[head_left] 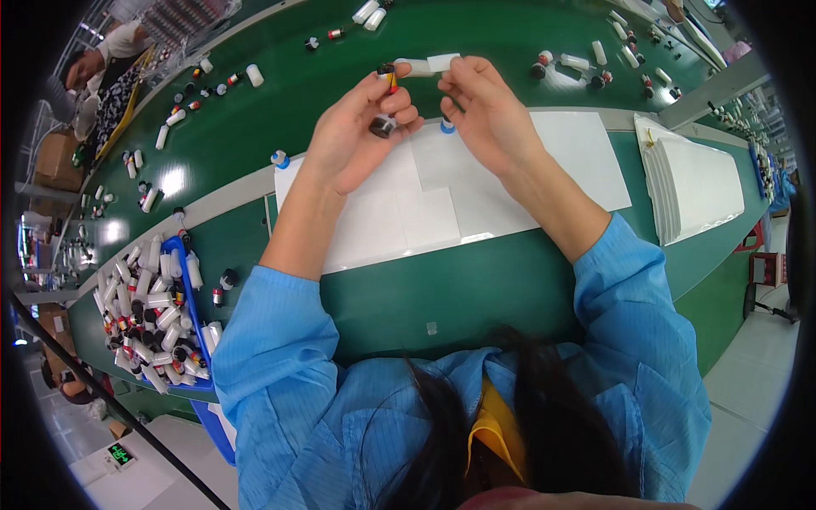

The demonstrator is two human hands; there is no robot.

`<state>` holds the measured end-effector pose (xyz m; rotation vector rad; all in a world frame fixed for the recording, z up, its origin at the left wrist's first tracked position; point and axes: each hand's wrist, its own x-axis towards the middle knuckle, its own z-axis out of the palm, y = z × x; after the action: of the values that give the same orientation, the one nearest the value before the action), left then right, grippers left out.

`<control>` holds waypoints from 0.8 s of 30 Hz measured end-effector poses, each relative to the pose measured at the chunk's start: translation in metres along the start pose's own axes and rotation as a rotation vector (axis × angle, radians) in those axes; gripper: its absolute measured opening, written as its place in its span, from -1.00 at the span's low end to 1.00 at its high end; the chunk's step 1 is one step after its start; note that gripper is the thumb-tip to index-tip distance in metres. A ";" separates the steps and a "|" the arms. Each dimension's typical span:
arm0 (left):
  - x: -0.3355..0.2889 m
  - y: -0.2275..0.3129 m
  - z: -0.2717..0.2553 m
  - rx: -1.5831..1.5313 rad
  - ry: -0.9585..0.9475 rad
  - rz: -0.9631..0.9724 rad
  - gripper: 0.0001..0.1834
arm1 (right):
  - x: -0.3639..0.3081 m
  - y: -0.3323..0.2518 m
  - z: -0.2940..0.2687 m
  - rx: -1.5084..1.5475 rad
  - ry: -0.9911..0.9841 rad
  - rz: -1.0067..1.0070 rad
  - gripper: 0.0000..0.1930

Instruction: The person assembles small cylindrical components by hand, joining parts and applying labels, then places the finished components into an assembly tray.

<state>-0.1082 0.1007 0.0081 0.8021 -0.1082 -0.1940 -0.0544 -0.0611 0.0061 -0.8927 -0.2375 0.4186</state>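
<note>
My left hand [361,127] is closed around a small cylinder [388,78] with black, red and yellow bands. A round black-ended piece [382,127] also sits in its curled fingers. Between thumb and forefinger, my right hand [484,106] pinches a small white slip [442,63]. A translucent white tube [414,67] shows between the two hands, against the slip's left end; whether fingers hold it I cannot tell. Both hands are raised above large white sheets [374,225] on the green table [459,297].
On the left, a blue-rimmed tray [191,289] is heaped with white tubes and small black-and-red cylinders. More lie scattered on the green belt [280,110] beyond the rail. A stack of white boards [693,187] lies at right. Another person [110,59] is at the far left.
</note>
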 end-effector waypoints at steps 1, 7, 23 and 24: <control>0.000 -0.002 0.004 -0.026 0.001 0.027 -0.70 | -0.002 0.000 0.004 -0.002 -0.002 -0.006 -0.88; -0.004 -0.009 0.029 -0.009 0.142 0.115 -0.69 | -0.019 0.005 0.025 -0.009 -0.193 -0.061 -0.87; -0.002 -0.025 0.020 0.237 -0.048 0.213 -0.52 | -0.012 0.011 0.013 -0.016 -0.168 0.028 -0.86; -0.002 -0.024 0.018 0.230 -0.108 0.205 -0.52 | -0.012 0.010 0.013 -0.015 -0.168 0.033 -0.86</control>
<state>-0.1169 0.0719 0.0033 1.0031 -0.3181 -0.0302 -0.0727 -0.0519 0.0060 -0.8781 -0.3812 0.5241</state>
